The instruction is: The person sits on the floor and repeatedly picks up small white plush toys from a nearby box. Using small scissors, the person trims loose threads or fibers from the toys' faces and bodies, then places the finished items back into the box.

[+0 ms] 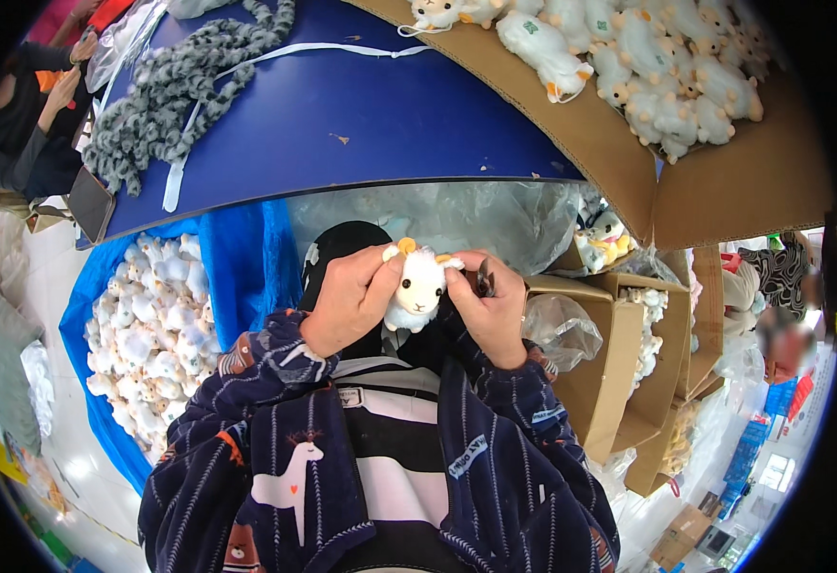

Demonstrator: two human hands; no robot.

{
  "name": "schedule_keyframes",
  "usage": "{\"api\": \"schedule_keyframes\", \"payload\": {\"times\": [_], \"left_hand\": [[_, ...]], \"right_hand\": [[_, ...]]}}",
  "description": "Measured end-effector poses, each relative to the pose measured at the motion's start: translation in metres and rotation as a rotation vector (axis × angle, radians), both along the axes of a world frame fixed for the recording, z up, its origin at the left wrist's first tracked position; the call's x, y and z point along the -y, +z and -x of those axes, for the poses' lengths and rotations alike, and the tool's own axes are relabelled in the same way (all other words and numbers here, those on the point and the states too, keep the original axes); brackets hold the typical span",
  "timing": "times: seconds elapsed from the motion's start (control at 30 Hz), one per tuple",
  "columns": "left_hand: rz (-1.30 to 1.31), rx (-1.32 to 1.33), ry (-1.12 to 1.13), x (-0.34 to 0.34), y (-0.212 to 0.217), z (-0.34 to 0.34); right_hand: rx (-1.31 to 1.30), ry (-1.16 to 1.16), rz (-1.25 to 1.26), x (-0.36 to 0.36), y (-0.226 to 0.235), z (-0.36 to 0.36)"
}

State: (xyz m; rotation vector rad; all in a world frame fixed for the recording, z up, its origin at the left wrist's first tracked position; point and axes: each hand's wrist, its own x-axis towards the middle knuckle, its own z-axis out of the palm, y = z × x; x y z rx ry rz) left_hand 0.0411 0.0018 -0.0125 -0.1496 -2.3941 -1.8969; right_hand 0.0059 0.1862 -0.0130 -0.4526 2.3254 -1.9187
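A small white plush sheep (421, 287) with black eyes and yellow-orange horns faces up in front of my lap. My left hand (353, 298) is closed, pinching the toy at its ear and horn on the left side. On the other side, my right hand (491, 310) pinches the right ear between thumb and fingers. A small dark tool (484, 278) sticks out from the curled fingers of that same hand; its kind is too hidden to tell. The lower part of the toy's body is partly out of sight behind its head.
A blue bag (237, 277) full of white plush toys (151, 325) stands at left. Ahead is a blue table (370, 124) with grey fuzzy strips (165, 100). An open carton (609, 143) of plush toys lies far right; more cartons (581, 372) stand beside me. Another person's hand (63, 88) shows far left.
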Motion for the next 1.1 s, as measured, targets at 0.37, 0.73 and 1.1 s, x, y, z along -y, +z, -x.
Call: {"api": "schedule_keyframes", "payload": {"times": [0.37, 0.73, 1.1], "left_hand": [[-0.416, 0.123, -0.191, -0.006, -0.008, -0.004], [-0.186, 0.025, -0.108, -0.002, -0.009, -0.002], [-0.335, 0.039, -0.179, -0.002, -0.015, 0.000]], "right_hand": [[0.157, -0.138, 0.305, 0.006, -0.010, -0.005], [0.355, 0.026, 0.303, 0.000, 0.000, 0.000], [0.200, -0.127, 0.314, 0.009, -0.004, -0.002]]}}
